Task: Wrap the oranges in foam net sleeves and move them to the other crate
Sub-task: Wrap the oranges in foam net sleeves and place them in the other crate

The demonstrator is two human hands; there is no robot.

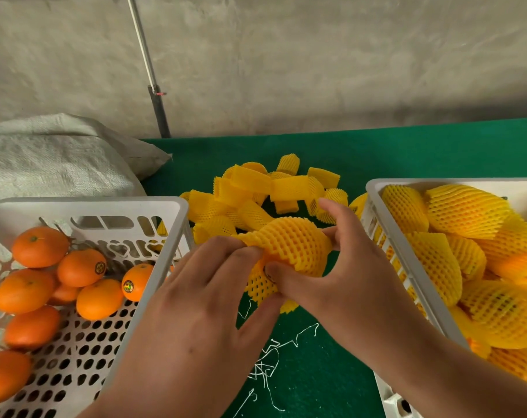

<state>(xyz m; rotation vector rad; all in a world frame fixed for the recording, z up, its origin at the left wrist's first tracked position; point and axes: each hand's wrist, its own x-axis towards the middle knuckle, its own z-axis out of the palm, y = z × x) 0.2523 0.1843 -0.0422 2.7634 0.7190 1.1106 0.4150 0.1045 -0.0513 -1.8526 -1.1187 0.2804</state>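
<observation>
One head-worn camera looks forward and steeply down, close over the green worktop [331, 152], which fills the lower frame; a grey wall [286, 55] stands behind the worktop.

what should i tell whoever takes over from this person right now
Left hand and right hand together grip one orange, foam net sleeve mostly pulled over it.
Bare oranges wait in the left crate; spare sleeves lie piled on the green table.
Right crate holds many wrapped oranges.
Left: finish this sleeve, place it right, repeat.
</observation>
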